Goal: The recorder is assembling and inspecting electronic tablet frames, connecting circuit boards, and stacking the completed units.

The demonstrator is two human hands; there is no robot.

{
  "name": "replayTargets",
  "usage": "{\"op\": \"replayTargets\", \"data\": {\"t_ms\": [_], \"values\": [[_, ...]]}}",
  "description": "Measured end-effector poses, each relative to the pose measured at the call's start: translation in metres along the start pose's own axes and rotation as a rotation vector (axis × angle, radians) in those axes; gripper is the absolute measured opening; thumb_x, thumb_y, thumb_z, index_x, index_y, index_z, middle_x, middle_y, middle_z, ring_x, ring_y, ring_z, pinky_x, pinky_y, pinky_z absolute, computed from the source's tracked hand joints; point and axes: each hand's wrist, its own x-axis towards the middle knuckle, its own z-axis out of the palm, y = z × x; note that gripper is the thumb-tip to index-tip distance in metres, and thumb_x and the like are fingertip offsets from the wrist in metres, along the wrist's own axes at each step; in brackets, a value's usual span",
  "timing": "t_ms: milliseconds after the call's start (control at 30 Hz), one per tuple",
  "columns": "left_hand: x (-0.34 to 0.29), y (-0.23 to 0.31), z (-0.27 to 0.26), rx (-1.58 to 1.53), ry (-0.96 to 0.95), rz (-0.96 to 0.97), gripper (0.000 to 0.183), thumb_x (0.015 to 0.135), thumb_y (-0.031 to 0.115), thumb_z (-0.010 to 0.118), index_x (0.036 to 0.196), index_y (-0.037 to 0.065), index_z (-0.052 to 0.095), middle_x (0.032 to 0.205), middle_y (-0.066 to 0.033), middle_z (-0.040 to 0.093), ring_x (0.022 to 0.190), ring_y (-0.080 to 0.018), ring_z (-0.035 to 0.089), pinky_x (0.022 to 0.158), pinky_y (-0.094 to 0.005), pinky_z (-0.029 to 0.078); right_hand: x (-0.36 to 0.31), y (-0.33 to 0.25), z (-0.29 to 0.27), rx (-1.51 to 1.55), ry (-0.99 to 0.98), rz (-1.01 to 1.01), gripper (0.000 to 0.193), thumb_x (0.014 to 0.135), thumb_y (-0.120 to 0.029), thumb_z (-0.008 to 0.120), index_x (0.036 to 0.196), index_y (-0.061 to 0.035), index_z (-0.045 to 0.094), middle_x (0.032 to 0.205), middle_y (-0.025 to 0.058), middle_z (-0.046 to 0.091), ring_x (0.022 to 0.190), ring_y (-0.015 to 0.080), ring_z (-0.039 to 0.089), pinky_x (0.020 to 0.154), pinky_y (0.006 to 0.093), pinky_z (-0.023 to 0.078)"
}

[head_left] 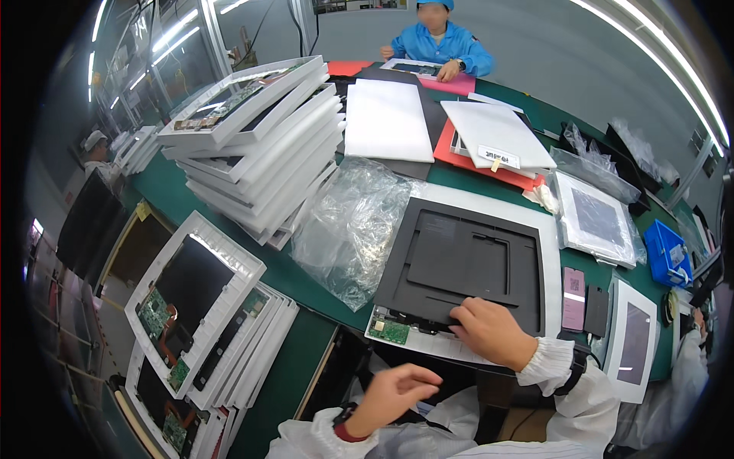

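Observation:
A black rectangular back cover [459, 252] with a raised inner panel lies on white foam at the table's near edge. My right hand [493, 333] rests on the cover's near edge, its fingers curled onto the rim. A small green circuit board [390, 330] shows beyond the cover's near left corner. My left hand [394, 398] hangs in the air in front of the table edge, holding nothing. Its fingers stretch loosely toward the right, apart from the cover.
Left stand a tall stack of white frames [252, 153] and a lower stack with exposed boards [191, 306]. Crumpled clear plastic [352, 229] lies beside the cover. Right are a pink phone [573, 298], a white-framed screen [633, 340] and a blue bin [667, 252]. A person [440, 46] works opposite.

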Motion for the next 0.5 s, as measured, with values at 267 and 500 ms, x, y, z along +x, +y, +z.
{"op": "replayTargets", "data": {"t_ms": [267, 500], "values": [[0.052, 0.075, -0.074, 0.373, 0.607, 0.506, 0.028, 0.077, -0.012, 0.061, 0.103, -0.003, 0.059, 0.097, -0.0126, 0.065, 0.091, -0.0172, 0.065, 0.082, -0.0269, 0.051, 0.009, -0.008, -0.036, -0.056, 0.167, 0.095, 0.023, 0.076, -0.007, 0.067, 0.095, -0.0007, 0.056, 0.086, 0.0106, 0.053, 0.078, 0.0268, 0.053, 0.069, 0.0347, 0.045], [0.108, 0.099, -0.075, 0.353, 0.382, 0.629, 0.042, 0.078, -0.008, 0.062, 0.119, 0.0, 0.056, 0.114, -0.0131, 0.058, 0.103, -0.0178, 0.058, 0.086, -0.0288, 0.048, 0.023, 0.0, -0.059, -0.208, 0.33, 0.068, 0.022, 0.074, -0.007, 0.066, 0.093, -0.0027, 0.057, 0.086, 0.0085, 0.053, 0.078, 0.0248, 0.053, 0.067, 0.0344, 0.044]]}}
